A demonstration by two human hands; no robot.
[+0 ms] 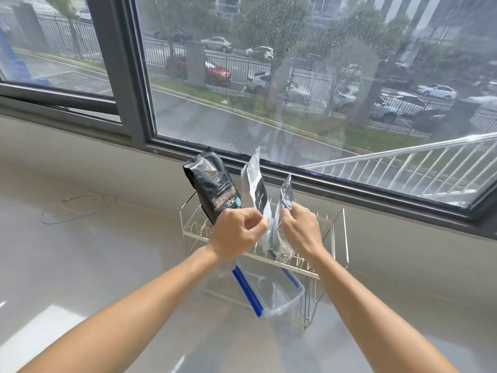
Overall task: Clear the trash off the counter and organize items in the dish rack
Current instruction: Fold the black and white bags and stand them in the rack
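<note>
A wire dish rack (339, 232) stands on the pale counter below the window. Three packages stand upright in its upper tier: a black coffee bag (208, 185) on the left, a white pouch (254, 181) in the middle and a clear crinkled plastic pouch (286, 195) on the right. My left hand (236, 232) pinches the lower edge of the white pouch. My right hand (300, 230) grips the clear pouch. A clear plastic container with blue clips (269, 294) sits tilted under the rack's front.
A thin white cable (72, 208) lies on the counter to the left. The dark window frame (129, 84) and sill run close behind the rack. The counter (107, 265) stretches left and toward me.
</note>
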